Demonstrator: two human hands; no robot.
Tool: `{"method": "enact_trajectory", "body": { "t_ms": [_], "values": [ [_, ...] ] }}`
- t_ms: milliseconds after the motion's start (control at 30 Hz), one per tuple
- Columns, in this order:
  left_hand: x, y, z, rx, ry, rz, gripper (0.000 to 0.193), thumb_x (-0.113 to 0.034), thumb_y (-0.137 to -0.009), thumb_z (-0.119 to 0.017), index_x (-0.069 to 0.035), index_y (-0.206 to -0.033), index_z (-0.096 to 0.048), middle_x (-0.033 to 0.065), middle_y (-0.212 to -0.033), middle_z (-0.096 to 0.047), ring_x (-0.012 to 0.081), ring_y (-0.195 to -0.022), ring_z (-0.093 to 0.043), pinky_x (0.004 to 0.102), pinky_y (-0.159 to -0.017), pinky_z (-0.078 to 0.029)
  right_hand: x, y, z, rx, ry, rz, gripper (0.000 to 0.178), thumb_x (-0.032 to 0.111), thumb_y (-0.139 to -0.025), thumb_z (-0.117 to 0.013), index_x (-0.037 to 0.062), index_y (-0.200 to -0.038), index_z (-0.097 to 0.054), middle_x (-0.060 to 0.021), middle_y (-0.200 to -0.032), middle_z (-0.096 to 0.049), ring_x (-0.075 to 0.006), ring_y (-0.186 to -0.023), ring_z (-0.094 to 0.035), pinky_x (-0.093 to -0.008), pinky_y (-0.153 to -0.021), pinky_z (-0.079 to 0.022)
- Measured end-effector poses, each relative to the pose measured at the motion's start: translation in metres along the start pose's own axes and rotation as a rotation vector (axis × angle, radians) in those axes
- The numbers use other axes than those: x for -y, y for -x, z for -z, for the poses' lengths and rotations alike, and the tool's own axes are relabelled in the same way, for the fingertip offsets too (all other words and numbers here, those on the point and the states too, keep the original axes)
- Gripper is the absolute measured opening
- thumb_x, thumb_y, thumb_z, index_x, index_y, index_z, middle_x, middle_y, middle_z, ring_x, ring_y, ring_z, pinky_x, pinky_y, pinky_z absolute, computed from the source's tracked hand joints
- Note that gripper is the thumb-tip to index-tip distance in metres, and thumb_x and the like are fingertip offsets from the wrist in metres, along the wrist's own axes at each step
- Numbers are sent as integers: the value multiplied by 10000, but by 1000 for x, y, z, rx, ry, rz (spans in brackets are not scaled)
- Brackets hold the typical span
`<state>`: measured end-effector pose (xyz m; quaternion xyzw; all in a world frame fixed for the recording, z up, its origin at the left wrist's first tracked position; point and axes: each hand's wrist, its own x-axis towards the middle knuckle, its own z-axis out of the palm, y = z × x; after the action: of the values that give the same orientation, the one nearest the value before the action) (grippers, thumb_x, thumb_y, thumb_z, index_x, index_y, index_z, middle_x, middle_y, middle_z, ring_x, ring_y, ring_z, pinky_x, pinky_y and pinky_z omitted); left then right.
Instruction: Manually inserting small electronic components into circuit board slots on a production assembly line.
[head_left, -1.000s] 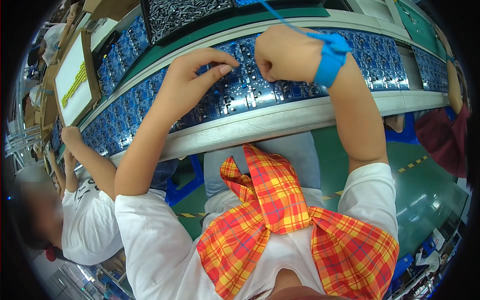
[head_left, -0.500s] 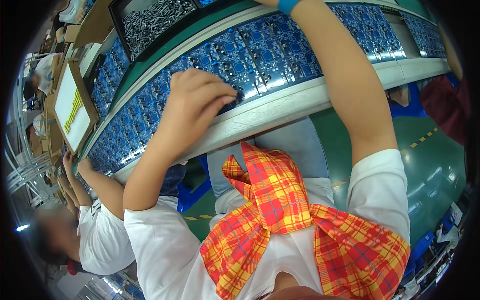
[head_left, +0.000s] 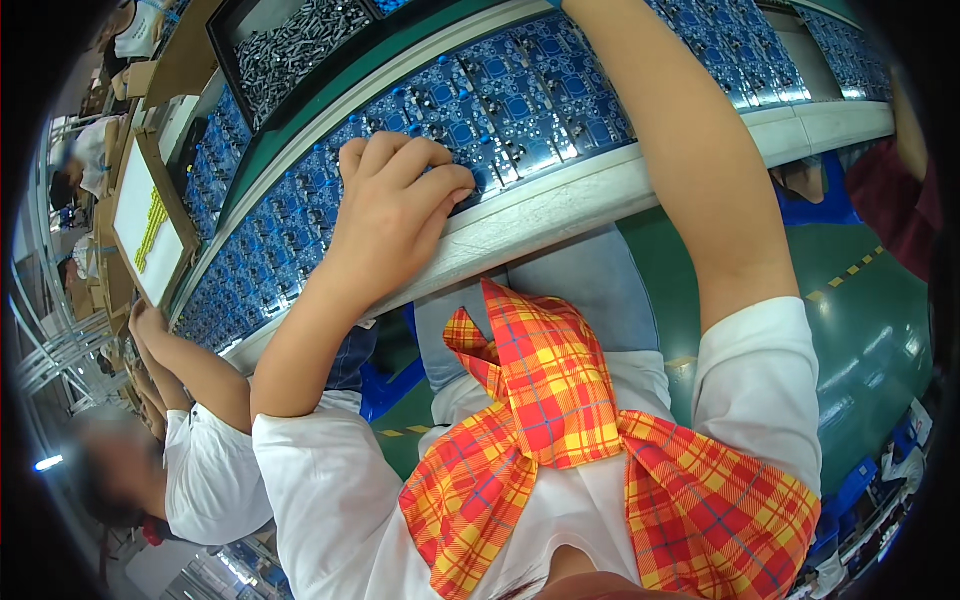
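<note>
My left hand [head_left: 395, 205] is over the near edge of a row of blue circuit boards [head_left: 520, 95]. Its fingers are curled and bent together, with thumb and index fingertips meeting low over a board. Whatever they may hold is hidden. Small components, some with blue round tops, stand on the boards around it. Across the boards stretches my right forearm [head_left: 690, 150], leaving the view at the top edge, so the right hand itself cannot be seen.
A pale rail [head_left: 570, 190] borders the boards on my side. Beyond them, a black bin [head_left: 300, 50] holds many small dark cylindrical parts. A tray with yellow pieces [head_left: 150, 215] stands at far left. A co-worker [head_left: 215, 470] sits to my left; a maroon sleeve [head_left: 890, 205] shows at right.
My right arm reaches slightly farther up and left, its blue wristband now almost out of view. My left hand stays over nearly the same spot, its fingers bent differently.
</note>
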<state>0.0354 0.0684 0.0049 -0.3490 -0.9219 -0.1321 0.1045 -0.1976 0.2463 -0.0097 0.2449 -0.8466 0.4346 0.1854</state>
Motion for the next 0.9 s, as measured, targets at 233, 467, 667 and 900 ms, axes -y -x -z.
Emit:
{"method": "enact_trajectory", "body": {
  "t_ms": [233, 467, 667, 900],
  "values": [
    [0, 0, -2, 33, -95, -42, 130, -112, -809, -698, -124, -938, -702, 11, -978, -615, 233, -969, -545, 420, -889, -347, -10, -7, 13, 107, -77, -58, 257, 250, -869, -534, 30, -813, -655, -190, -831, -658, -366, -817, -628, -448, -739, -489],
    [0, 1, 10, 129, -115, -84, 117, -168, -850, -676, -125, -954, -706, 12, -996, -620, 218, -996, -551, 439, -900, -344, 6, 22, 33, 149, -272, -16, 219, 215, -873, -585, 15, -840, -667, -164, -761, -638, -285, -693, -616, -417, -669, -481],
    [63, -29, 22, -163, -12, 168, 148, -232, -886, -675, -135, -975, -744, 51, -1005, -671, 248, -1007, -589, 457, -911, -370, 26, 42, 57, 218, -374, -50, 175, 179, -871, -645, 10, -891, -684, -141, -775, -655, -288, -735, -630, -405, -690, -493],
    [181, -50, 10, -340, -100, 443, 238, -262, -902, -691, -104, -1073, -739, 90, -1015, -708, 280, -969, -674, 365, -850, -511, 20, 59, 42, 469, 76, 220, 64, 81, -863, -700, 42, -911, -718, -99, -858, -717, -229, -789, -699, -341, -709, -561]
  ]
}}
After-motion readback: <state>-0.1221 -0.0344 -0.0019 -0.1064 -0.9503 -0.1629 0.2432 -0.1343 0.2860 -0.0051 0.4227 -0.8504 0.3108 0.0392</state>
